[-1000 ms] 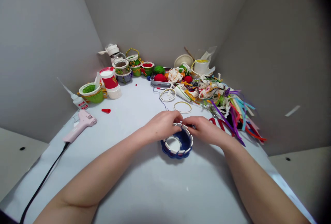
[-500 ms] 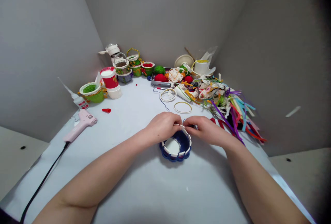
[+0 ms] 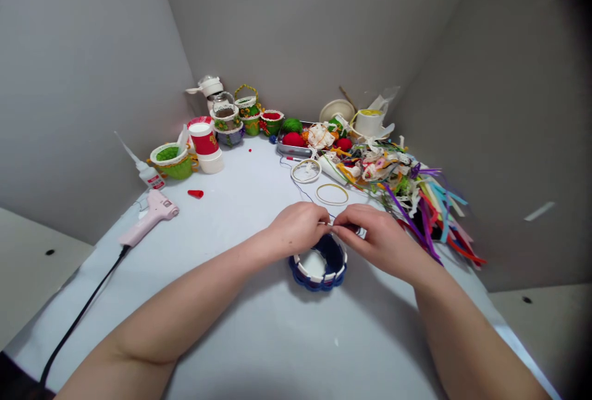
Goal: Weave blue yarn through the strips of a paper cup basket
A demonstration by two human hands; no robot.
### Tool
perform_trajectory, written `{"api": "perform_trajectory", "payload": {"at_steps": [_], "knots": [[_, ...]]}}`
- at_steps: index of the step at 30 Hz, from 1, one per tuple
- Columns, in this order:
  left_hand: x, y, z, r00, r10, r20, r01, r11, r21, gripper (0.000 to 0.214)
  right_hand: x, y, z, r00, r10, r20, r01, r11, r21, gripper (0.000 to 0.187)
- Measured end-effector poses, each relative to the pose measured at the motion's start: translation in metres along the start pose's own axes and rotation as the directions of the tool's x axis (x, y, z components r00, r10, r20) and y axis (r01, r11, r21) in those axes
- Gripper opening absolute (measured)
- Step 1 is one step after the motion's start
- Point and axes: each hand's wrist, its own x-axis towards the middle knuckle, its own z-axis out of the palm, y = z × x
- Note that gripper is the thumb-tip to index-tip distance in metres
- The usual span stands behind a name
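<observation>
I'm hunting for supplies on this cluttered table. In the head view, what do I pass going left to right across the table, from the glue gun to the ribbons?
Glue gun → green cup → small red piece → red-and-white cup → pale hoop → gold hoop → ribbon pile

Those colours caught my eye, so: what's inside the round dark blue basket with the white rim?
The round dark blue basket shows a white circular floor and dark blue inner wall. The left hand and right hand cover its far part, so nothing there can be seen.
</observation>
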Motion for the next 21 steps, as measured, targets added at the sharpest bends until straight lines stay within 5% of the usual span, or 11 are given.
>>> {"api": "perform_trajectory", "payload": {"at_steps": [8,13,21], "knots": [[0.001,-0.002,0.002,1.000,0.004,0.011,-0.004,1.000,0.029,0.020,-0.001,-0.012,0.000,0.979,-0.164,0.123,0.185,0.966,-0.183,0.018],[0.001,-0.004,0.003,1.000,0.005,-0.004,-0.005,1.000,-0.021,0.021,-0.011,-0.004,-0.014,0.964,-0.180,0.197,0.211,0.966,-0.151,0.021],[0.000,-0.004,0.000,1.000,-0.013,0.007,0.013,0.999,-0.040,0.025,-0.017,0.016,-0.021,0.975,-0.150,0.161,0.151,0.989,0.006,0.019]]}}
